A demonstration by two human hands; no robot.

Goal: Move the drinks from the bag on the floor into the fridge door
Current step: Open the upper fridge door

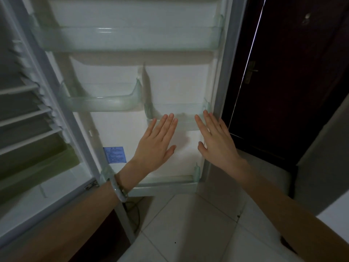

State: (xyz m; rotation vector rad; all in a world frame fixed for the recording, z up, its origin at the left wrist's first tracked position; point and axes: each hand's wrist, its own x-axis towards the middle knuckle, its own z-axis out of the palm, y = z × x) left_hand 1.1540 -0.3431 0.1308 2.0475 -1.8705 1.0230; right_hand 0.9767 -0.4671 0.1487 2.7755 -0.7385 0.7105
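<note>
The white fridge door [120, 133] stands open in front of me, its inner side facing me. It carries clear plastic shelves: a wide top shelf [124, 37], a middle-left shelf [102, 104], a lower-right shelf [179, 121] and a bottom shelf [170, 186]. No drinks stand on any of them. My left hand [156, 142] and my right hand [217, 140] are both flat with fingers spread, held up before the lower-right shelf and holding nothing. No bag and no drinks are in view.
The fridge interior with white wire racks [24, 118] lies at the left. A dark wooden door [287, 72] with a brass handle plate stands at the right. Pale floor tiles [188, 229] spread below, with a cable near the fridge foot.
</note>
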